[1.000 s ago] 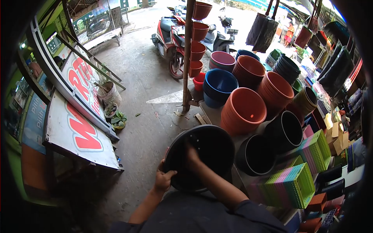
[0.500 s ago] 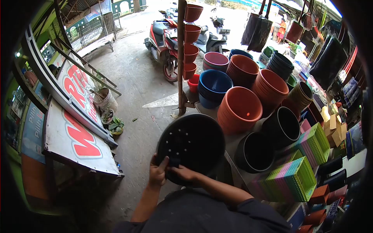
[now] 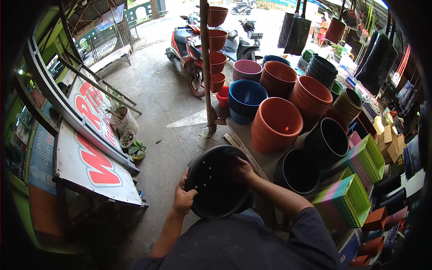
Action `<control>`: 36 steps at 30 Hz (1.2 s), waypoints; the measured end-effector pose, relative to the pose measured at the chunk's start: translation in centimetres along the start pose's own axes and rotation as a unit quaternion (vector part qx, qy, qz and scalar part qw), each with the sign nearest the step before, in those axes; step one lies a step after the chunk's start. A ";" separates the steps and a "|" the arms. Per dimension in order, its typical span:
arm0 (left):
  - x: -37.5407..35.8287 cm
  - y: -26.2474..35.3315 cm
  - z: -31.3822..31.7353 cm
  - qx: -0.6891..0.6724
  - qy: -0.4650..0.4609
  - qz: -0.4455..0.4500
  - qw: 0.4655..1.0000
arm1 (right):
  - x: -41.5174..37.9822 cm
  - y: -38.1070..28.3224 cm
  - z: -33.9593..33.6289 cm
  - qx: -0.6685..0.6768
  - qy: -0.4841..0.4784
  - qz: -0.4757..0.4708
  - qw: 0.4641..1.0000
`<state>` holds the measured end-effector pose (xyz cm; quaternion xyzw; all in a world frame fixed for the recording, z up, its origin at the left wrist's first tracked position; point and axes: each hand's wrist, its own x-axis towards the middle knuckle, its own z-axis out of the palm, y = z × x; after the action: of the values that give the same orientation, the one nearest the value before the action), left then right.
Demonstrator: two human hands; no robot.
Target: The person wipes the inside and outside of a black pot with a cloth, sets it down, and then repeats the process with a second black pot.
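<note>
A round black plant pot (image 3: 213, 198) is tilted in front of my body, its mouth facing me and several light drain holes showing in its base. My left hand (image 3: 183, 196) grips the pot's left rim, thumb on the inner side and fingers outside. Inside the pot, near the upper right of its wall, is my right hand (image 3: 243, 172). Its fingers are bent around something dark that blends into the black plastic, so its kind is hard to make out.
To the right, a low table bears stacked terracotta-coloured pots (image 3: 277, 123), blue pots (image 3: 247, 96), black pots (image 3: 297, 171) and coloured plastic baskets (image 3: 344, 200). A wooden post (image 3: 208, 67) with hanging pots stands ahead. A sign board (image 3: 96, 166) is at left; motorbikes (image 3: 189, 58) are parked beyond.
My right hand has moved from the pot's lower left, beside my left hand, to the upper right of its inside. The pot has dropped slightly and turned. My left hand still holds its rim.
</note>
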<state>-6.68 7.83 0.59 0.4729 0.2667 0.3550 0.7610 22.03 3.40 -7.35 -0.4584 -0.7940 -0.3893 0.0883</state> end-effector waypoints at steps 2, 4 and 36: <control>-0.2 1.0 0.6 -0.043 -0.004 -0.028 0.999 | -2.6 -2.7 1.8 0.080 -0.500 -0.142 0.851; -0.3 1.2 0.7 -0.042 -0.004 0.021 0.999 | -1.5 -4.7 -2.4 0.206 -0.469 0.045 0.857; -3.5 -1.6 3.4 -0.063 0.051 0.048 0.996 | 6.7 -6.0 -12.7 0.304 -0.090 0.208 0.925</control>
<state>-5.83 2.78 0.74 0.4175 0.2596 0.4308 0.7567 10.68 -2.72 1.44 -0.5978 -0.7655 -0.0587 0.2309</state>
